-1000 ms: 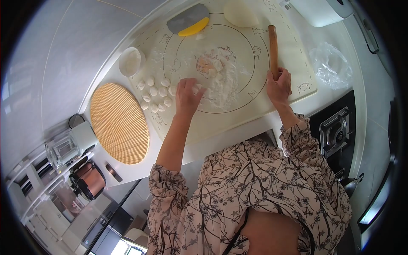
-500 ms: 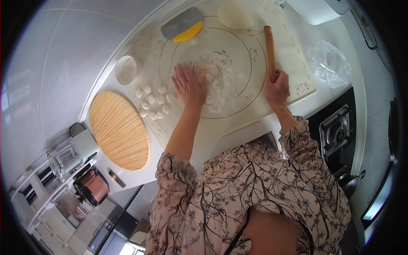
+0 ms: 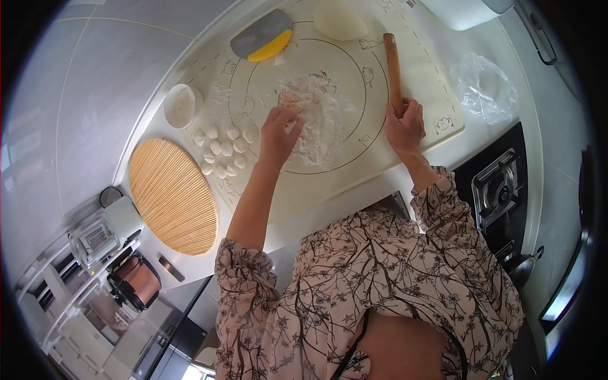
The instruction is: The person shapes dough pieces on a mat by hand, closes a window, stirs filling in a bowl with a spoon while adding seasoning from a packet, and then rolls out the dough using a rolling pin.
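Observation:
My right hand (image 3: 406,128) is wrapped round the lower end of a wooden rolling pin (image 3: 393,69), which points away from me over the right side of the mat. At the left edge of a patch of flour (image 3: 322,130), my left hand (image 3: 279,134) has its fingers curled and pressed together. Whatever those fingertips may hold is too small to make out. Some pale dough bits seem to lie in the flour beside them. Several small dough pieces (image 3: 227,149) sit in a cluster left of my left hand. All this rests on a cream mat (image 3: 354,168) printed with circles.
A larger lump of dough (image 3: 340,20) and a grey-and-yellow half-moon scraper (image 3: 261,38) lie at the mat's far side. Left are a white bowl (image 3: 182,106) of flour and an oval slatted tray (image 3: 174,197). Right are a plastic bag (image 3: 486,88) and a gas hob (image 3: 499,190).
My left hand was flat with its fingers stretched out on the mat; now it is raised and its fingers are pinched. My right hand keeps its hold on the rolling pin. The view has shifted slightly.

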Demonstrator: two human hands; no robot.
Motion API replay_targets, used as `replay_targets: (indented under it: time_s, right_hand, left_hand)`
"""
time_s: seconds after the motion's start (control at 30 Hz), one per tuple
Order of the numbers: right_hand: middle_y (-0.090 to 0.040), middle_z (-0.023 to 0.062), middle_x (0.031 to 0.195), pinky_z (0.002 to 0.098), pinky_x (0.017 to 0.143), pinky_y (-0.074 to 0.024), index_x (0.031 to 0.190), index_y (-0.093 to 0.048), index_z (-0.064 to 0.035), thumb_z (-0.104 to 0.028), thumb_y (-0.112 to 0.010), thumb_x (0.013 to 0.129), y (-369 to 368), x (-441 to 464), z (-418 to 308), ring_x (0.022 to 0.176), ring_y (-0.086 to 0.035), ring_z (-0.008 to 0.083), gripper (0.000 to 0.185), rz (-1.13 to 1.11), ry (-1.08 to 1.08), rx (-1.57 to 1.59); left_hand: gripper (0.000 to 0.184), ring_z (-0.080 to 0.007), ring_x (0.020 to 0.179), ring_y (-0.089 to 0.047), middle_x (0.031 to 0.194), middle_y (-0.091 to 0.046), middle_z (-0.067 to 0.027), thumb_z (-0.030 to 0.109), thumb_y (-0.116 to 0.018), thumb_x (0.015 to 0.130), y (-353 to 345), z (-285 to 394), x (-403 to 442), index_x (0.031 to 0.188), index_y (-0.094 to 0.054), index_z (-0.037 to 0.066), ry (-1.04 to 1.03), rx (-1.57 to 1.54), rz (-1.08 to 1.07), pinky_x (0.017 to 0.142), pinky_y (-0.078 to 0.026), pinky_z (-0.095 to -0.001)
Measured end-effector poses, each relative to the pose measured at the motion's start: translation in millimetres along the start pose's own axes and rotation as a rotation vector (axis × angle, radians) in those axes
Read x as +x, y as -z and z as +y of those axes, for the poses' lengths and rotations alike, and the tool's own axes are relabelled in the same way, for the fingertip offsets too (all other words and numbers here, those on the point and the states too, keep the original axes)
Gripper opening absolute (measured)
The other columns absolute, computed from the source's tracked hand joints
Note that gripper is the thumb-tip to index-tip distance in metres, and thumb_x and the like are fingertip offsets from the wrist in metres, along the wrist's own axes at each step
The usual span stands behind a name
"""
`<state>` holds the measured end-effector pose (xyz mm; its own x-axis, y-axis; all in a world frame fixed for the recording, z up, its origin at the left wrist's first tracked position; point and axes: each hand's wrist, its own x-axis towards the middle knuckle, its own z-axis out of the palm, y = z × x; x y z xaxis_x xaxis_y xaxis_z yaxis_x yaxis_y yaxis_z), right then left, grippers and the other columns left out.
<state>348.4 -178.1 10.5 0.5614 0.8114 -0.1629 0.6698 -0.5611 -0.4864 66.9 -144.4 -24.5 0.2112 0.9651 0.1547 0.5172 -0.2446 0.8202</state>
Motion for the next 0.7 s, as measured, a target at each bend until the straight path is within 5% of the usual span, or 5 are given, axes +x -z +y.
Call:
replay_targets:
  time_s: [0.27, 0.67, 0.7]
  right_hand:
    - [-0.052, 0.0106, 0.117, 0.0497, 0.095, -0.037, 0.121, -0.048, -0.0076, -0.037, -0.061, 0.086, 1, -1, -3, 0.111, -0.053, 0.0309, 0.048, -0.008, -0.006, -0.008]
    - [-0.052, 0.0106, 0.119, 0.0485, 0.096, -0.0372, 0.122, -0.048, -0.0071, -0.038, -0.06, 0.086, 0, -2, -3, 0.111, -0.053, 0.0311, 0.049, -0.016, -0.014, -0.017]
    - [-0.052, 0.0106, 0.119, 0.0485, 0.096, -0.0372, 0.122, -0.048, -0.007, -0.038, -0.06, 0.086, 1, -2, -3, 0.111, -0.053, 0.0311, 0.049, -0.02, -0.011, -0.011]
  left_hand:
    - [0.044, -0.0227, 0.082, -0.061, 0.093, -0.062, -0.0078, 0.011, -0.079, 0.072, 13, 4, -36, 0.111, -0.061, 0.007, 0.058, 0.252, 0.031, 0.073, -0.051, -0.0362]
    - [0.024, -0.0231, 0.079, -0.062, 0.089, -0.061, -0.0084, 0.012, -0.077, 0.075, 21, -5, -49, 0.098, -0.068, 0.009, 0.055, 0.224, -0.078, 0.061, -0.052, -0.0331]
    - [0.025, -0.0256, 0.085, -0.061, 0.091, -0.06, -0.0089, 0.014, -0.076, 0.077, 24, -2, -52, 0.099, -0.066, 0.008, 0.159, 0.209, -0.141, 0.068, -0.05, -0.0368]
